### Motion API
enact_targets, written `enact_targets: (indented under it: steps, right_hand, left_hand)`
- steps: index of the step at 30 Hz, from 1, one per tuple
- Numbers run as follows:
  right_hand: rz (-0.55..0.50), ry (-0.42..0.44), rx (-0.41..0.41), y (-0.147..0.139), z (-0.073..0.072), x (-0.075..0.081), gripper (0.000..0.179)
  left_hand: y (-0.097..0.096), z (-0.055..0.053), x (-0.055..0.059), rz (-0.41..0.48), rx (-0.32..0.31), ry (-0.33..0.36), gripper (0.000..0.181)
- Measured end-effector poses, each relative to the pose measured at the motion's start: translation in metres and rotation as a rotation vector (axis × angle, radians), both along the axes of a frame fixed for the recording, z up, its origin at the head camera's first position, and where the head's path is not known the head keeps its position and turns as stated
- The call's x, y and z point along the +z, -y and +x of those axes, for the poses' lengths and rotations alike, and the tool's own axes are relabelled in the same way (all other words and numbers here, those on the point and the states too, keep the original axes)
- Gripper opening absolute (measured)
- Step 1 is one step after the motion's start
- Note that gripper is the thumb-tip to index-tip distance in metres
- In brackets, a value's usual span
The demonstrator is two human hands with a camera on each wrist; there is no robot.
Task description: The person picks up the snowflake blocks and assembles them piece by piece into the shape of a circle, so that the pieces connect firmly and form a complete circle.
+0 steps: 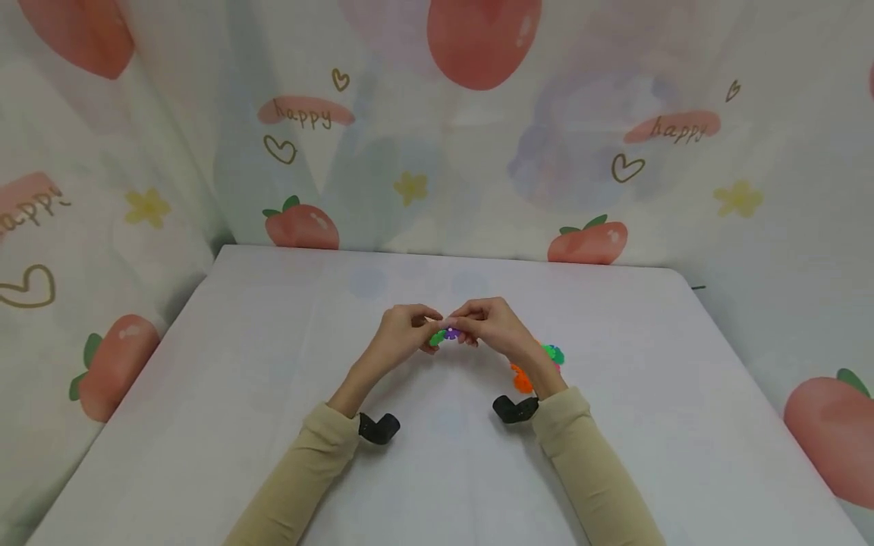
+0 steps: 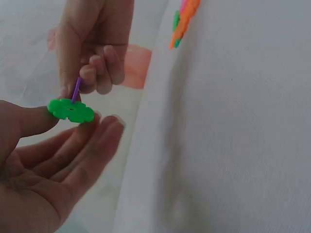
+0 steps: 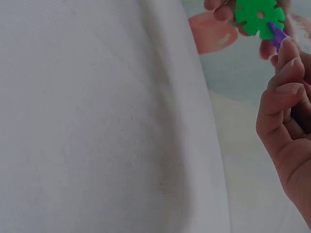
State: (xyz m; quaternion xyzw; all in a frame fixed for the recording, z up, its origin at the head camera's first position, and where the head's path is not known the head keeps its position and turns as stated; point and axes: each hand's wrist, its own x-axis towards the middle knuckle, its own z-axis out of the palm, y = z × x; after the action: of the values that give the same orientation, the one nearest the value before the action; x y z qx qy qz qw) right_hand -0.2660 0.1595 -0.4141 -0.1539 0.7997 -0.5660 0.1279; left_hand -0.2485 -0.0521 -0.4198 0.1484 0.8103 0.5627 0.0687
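Note:
Between thumb and fingers, my left hand (image 1: pixel 401 331) pinches a green notched snowflake disc (image 2: pixel 71 111) with a small hole in its middle. My right hand (image 1: pixel 493 324) pinches a purple snowflake disc (image 1: pixel 451 333), seen edge-on in the left wrist view. The two discs meet at their rims, the purple one standing at an angle to the green one. Both hands are raised over the table, fingertips close together. In the right wrist view the green disc faces the camera, and fingers cover most of the purple one.
Beside my right wrist, orange discs (image 1: pixel 522 379) and green discs (image 1: pixel 556 354) lie on the white table (image 1: pixel 437 485), partly behind the forearm. Black wrist mounts (image 1: pixel 379 429) stick out from both sleeves. A patterned cloth backdrop (image 1: pixel 437 152) stands behind the table and at its sides.

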Motion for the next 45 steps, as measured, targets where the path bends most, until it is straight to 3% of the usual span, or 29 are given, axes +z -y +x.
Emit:
enact_targets:
  steps: [4,8,14,21,29,37,45]
  right_hand:
    - [0.024,-0.023,0.049,0.001,0.000,0.000,0.021]
    - [0.086,-0.072,0.064,-0.008,-0.001,0.004,0.027]
    - [0.269,-0.148,0.053,-0.039,-0.003,0.014,0.029]
    - [0.368,-0.107,-0.036,-0.083,-0.007,0.014,0.032]
    - [0.479,-0.032,-0.094,-0.118,-0.009,0.003,0.031]
    - [0.581,0.047,-0.041,-0.125,-0.012,-0.004,0.032]
    - [0.601,0.034,-0.030,-0.117,-0.009,-0.004,0.026]
  left_hand:
    - [0.003,-0.002,-0.001,0.113,-0.030,0.216,0.031]
    - [0.009,-0.003,0.000,0.166,-0.041,0.299,0.027]
    - [0.014,-0.003,0.005,0.157,-0.010,0.330,0.023]
    - [0.024,-0.003,0.006,0.248,-0.065,0.365,0.022]
    - [0.028,-0.004,0.005,0.312,-0.106,0.397,0.025]
    - [0.032,-0.008,0.001,0.324,-0.108,0.389,0.025]
    - [0.030,-0.007,0.001,0.329,-0.109,0.393,0.026]
